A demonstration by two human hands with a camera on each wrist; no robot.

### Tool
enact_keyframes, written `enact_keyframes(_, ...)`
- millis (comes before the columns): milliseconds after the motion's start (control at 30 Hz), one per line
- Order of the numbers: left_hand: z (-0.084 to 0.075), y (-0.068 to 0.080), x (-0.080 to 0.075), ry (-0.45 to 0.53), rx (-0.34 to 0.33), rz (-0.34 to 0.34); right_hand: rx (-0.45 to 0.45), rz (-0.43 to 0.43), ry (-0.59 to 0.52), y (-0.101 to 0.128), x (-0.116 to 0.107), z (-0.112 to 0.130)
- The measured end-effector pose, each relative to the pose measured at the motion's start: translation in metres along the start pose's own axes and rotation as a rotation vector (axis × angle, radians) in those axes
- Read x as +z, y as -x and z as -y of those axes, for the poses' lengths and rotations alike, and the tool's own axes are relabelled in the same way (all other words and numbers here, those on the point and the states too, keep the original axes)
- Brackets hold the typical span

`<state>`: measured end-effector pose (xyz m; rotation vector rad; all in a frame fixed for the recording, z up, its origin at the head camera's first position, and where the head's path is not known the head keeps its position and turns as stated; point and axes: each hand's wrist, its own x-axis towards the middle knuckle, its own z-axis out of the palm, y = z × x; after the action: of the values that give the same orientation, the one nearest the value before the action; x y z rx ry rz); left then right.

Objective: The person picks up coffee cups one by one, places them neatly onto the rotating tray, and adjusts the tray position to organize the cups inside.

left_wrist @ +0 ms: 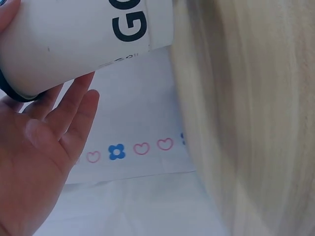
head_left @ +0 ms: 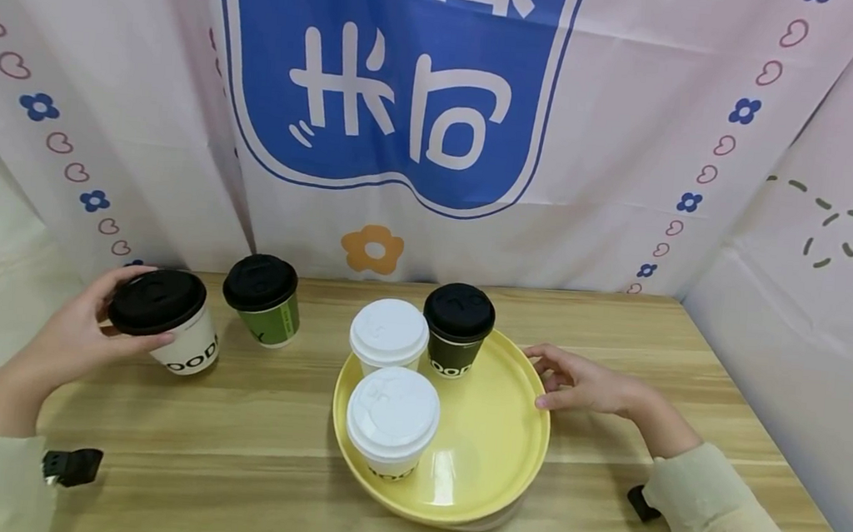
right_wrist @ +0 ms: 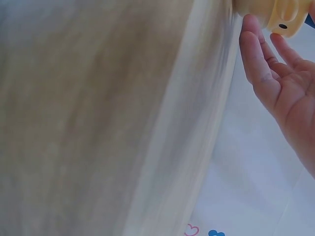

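Note:
In the head view, my left hand (head_left: 91,327) grips a white paper cup (head_left: 190,346) with a black lid, thumb in front and fingers behind, just under the lid. The left wrist view shows dark letters on this cup (left_wrist: 88,39); its base is at or close to the tabletop. A green cup (head_left: 272,321) with a black lid stands just right of it. My right hand (head_left: 583,383) touches the right rim of a round yellow tray (head_left: 485,471), fingertips against its side. On the tray stand two white-lidded cups (head_left: 392,414) and a dark cup (head_left: 453,352) with a black lid.
The wooden table (head_left: 230,468) ends at a printed cloth (head_left: 601,146) hanging behind it. White cloth walls (head_left: 807,304) stand at both sides. Small black devices (head_left: 72,466) sit at both wrists. The tray's side carries a dark eye-like mark (right_wrist: 283,26).

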<state>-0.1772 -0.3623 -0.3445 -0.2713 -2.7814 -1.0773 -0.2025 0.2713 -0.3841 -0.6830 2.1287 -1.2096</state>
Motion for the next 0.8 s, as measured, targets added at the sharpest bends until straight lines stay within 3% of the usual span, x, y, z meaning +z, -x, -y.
enact_keyframes(167,-0.011,0.004,0.000,0.017,0.035,0.033,0.003,-0.004,0.005,0.000,0.000,-0.001)
enact_keyframes(433,-0.030,0.005,0.008,0.037,0.092,0.033,0.014,-0.004,0.008,0.001,0.000,0.000)
enact_keyframes(800,-0.047,0.003,0.014,0.018,0.122,0.054,0.028,-0.005,0.023,0.001,0.000,0.001)
